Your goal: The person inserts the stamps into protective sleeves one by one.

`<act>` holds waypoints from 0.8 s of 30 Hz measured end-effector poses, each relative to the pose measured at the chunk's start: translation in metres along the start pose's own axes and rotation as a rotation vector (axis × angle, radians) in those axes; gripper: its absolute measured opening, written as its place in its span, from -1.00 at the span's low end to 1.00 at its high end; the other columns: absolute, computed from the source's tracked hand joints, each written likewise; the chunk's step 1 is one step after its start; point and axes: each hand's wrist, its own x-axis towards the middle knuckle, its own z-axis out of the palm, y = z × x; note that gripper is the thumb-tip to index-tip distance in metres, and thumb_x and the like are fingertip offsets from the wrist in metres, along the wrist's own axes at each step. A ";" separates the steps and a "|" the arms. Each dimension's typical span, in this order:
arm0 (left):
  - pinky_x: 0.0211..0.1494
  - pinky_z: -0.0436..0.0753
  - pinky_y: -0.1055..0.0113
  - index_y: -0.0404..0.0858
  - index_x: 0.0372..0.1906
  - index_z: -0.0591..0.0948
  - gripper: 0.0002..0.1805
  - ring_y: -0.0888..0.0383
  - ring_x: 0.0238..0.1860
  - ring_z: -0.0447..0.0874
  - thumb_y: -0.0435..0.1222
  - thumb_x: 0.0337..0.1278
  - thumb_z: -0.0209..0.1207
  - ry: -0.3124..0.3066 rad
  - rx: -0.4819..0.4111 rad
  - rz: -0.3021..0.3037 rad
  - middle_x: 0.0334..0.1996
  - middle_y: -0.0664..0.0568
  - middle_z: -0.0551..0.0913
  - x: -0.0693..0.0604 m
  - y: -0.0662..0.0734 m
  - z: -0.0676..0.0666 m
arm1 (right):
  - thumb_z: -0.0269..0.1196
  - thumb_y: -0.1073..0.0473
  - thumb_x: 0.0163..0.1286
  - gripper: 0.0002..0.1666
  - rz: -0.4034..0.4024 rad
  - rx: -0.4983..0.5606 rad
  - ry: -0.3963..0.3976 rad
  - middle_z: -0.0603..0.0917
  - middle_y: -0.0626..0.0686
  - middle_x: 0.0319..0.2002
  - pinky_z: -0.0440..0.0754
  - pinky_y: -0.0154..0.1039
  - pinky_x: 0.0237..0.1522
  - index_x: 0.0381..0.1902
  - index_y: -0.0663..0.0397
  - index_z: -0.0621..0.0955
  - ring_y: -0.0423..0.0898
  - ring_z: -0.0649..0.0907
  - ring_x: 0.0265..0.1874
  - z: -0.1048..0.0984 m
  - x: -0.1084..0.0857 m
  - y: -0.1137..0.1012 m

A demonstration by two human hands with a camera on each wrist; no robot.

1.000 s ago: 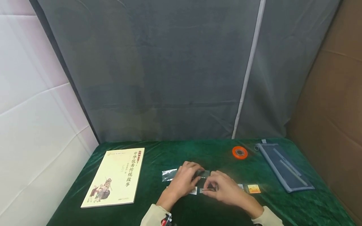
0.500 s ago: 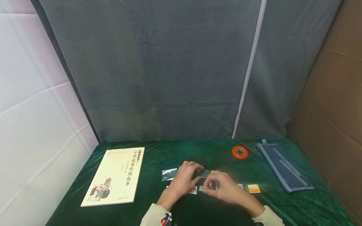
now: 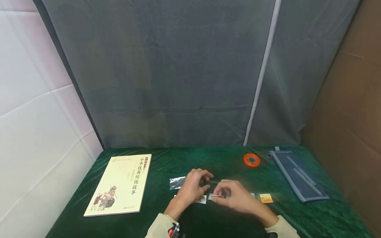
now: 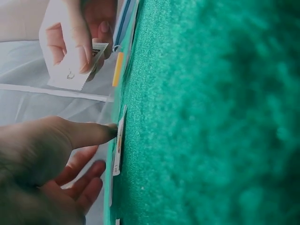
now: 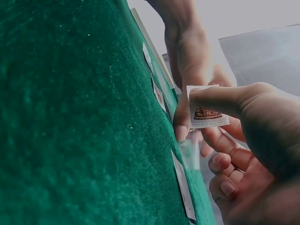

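My right hand (image 3: 235, 197) pinches a postage stamp (image 5: 209, 118) between thumb and fingers. The stamp has a white perforated edge and a brown printed picture. Just left of it, my left hand (image 3: 191, 187) holds a clear plastic sleeve (image 3: 213, 181), seen almost edge-on in the head view. Part of that film shows below the left fingers in the right wrist view; the exact grip is partly hidden. Beneath the left hand another stamp (image 3: 202, 199) lies on the cloth. A shiny clear sleeve (image 3: 177, 183) lies at the left hand's far side, partly covered.
A cream book (image 3: 119, 185) lies at the left on the green cloth (image 3: 336, 211). An orange roll (image 3: 251, 160) sits at the back right, near a dark mesh pouch (image 3: 300, 178) with slim items inside. A yellow-orange stamp (image 3: 266, 198) lies right of the right hand.
The sleeve by the left fingertips has turned from a flat rectangle to nearly edge-on. The stamp in the right hand has tilted and shows more of its white face. Both hands stay nearly in place.
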 end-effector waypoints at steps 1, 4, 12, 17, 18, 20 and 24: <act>0.08 0.61 0.17 -0.04 0.00 0.82 -0.70 0.18 -0.03 0.63 -0.39 0.21 0.52 0.000 -0.015 0.010 -0.22 0.22 0.75 0.000 -0.001 0.000 | 0.51 -0.10 0.43 -0.87 0.000 0.002 0.002 0.65 -0.26 -0.34 0.51 -0.37 -0.35 -0.22 -0.31 0.77 -0.33 0.49 -0.45 0.000 0.000 0.000; 0.02 0.66 0.27 -0.03 -0.07 0.83 -0.75 0.26 -0.12 0.67 -0.40 0.24 0.49 0.002 -0.080 0.037 -0.26 0.27 0.74 -0.002 -0.003 -0.001 | 0.50 -0.10 0.43 -0.87 0.007 0.005 0.007 0.65 -0.24 -0.35 0.51 -0.37 -0.33 -0.22 -0.30 0.76 -0.33 0.50 -0.43 -0.002 0.000 0.000; 0.03 0.79 0.32 0.03 -0.12 0.83 -0.91 0.36 -0.13 0.75 -0.25 0.42 0.41 -0.002 -0.284 0.000 -0.17 0.25 0.78 -0.018 -0.009 -0.007 | 0.42 -0.06 0.52 -0.88 0.078 0.069 0.020 0.59 -0.19 -0.49 0.49 -0.36 -0.44 -0.19 -0.24 0.70 -0.36 0.50 -0.53 -0.006 -0.001 -0.001; 0.14 0.80 0.25 0.02 -0.10 0.79 -0.90 0.26 -0.04 0.83 -0.08 0.49 0.37 0.011 -0.448 -0.101 -0.11 0.16 0.82 -0.034 -0.004 -0.016 | 0.37 0.00 0.58 -0.83 0.123 0.201 0.026 0.87 -0.08 -0.33 0.60 -0.31 -0.49 -0.11 -0.08 0.66 -0.27 0.63 -0.56 -0.006 0.000 -0.002; 0.15 0.80 0.27 -0.03 -0.08 0.77 -0.87 0.23 -0.02 0.85 -0.09 0.51 0.35 0.012 -0.499 -0.112 -0.09 0.13 0.84 -0.036 -0.003 -0.017 | 0.36 0.00 0.59 -0.82 0.127 0.221 0.035 0.87 -0.06 -0.35 0.61 -0.30 -0.51 -0.09 -0.05 0.65 -0.24 0.64 -0.58 -0.006 0.001 -0.002; 0.16 0.80 0.26 -0.14 -0.03 0.72 -0.83 0.14 0.00 0.89 -0.13 0.55 0.32 0.008 -0.606 -0.124 -0.08 0.04 0.87 -0.037 -0.001 -0.017 | 0.37 -0.02 0.59 -0.80 0.139 0.237 0.062 0.87 -0.05 -0.38 0.59 -0.30 -0.56 -0.07 -0.05 0.66 -0.24 0.59 -0.64 -0.005 0.002 -0.002; 0.10 0.80 0.31 -0.30 0.07 0.66 -0.75 0.01 -0.03 0.92 -0.20 0.56 0.30 0.012 -0.748 -0.146 -0.08 -0.14 0.88 -0.036 0.001 -0.017 | 0.39 -0.03 0.57 -0.82 0.152 0.271 0.134 0.87 -0.04 -0.39 0.50 -0.33 -0.62 -0.04 -0.10 0.71 -0.24 0.57 -0.68 -0.003 0.003 0.004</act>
